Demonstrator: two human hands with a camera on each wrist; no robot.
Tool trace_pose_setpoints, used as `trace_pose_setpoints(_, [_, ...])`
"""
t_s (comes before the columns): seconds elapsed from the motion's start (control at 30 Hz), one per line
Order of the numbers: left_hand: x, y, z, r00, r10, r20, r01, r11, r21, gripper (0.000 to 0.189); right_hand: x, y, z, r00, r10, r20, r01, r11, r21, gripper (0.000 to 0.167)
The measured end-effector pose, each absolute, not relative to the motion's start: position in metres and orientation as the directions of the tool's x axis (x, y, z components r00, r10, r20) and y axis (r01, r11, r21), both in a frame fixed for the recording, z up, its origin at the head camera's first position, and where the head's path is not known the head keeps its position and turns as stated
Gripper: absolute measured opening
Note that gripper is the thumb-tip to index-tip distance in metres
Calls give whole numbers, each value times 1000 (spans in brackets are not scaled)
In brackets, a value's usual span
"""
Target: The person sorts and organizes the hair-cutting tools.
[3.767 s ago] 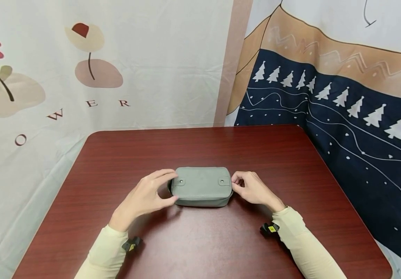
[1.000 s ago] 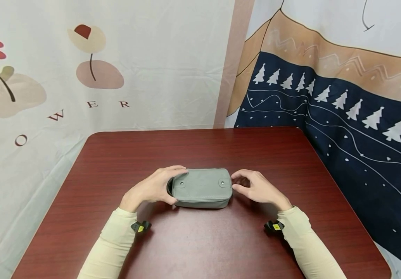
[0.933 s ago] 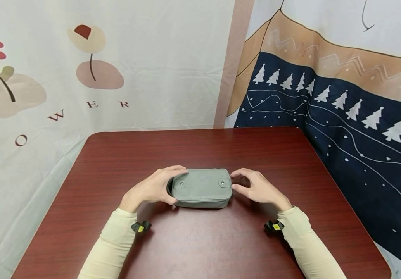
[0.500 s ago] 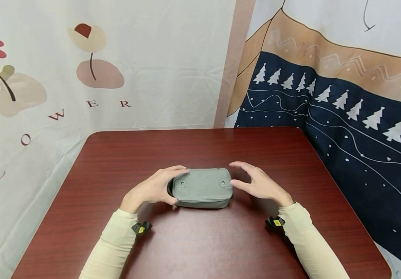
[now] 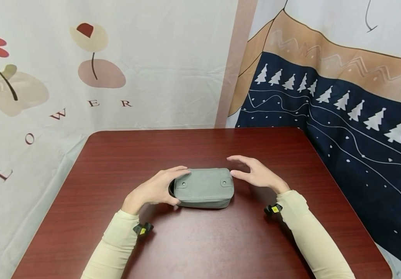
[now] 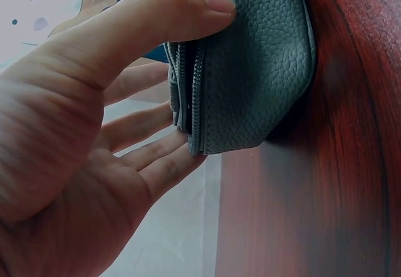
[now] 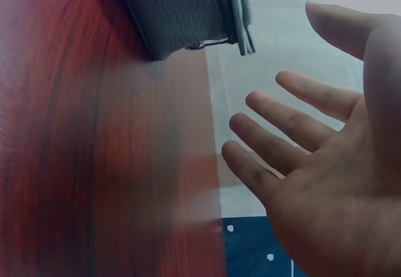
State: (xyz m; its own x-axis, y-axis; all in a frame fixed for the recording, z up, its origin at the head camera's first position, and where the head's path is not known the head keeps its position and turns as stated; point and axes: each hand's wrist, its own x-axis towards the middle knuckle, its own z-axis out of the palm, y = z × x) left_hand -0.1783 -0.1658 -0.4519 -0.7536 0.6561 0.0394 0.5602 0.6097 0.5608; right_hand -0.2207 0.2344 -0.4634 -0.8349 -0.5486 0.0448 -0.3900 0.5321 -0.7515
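A grey-green zipped pouch [image 5: 204,186] with two studded tabs on top lies in the middle of the table. My left hand [image 5: 153,190] holds its left end, thumb on the near side and fingers at the far side. In the left wrist view the zipper teeth [image 6: 197,95] stand apart at that end, beside the thumb. My right hand [image 5: 258,172] is raised near the pouch's far right corner, fingers spread and holding nothing. Seen from the right wrist, a small zipper pull [image 7: 198,45] seems to hang at the pouch's right end.
The reddish-brown table [image 5: 200,244] has rounded far corners. Behind it hangs a white printed cloth [image 5: 172,69], and a navy cloth with white trees [image 5: 347,147] hangs along the right side.
My right hand has let go at the pouch's right end, spread its fingers and moved up and away. My left hand has come further round the left end. The pouch has hardly shifted.
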Motion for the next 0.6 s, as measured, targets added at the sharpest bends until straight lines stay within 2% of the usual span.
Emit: trace_pose_setpoints(0.6, [-178,-166,-452,-755,654,32,555,613,563,96,-253,213,-465,-755,-655,-39,-356,458,-814,42])
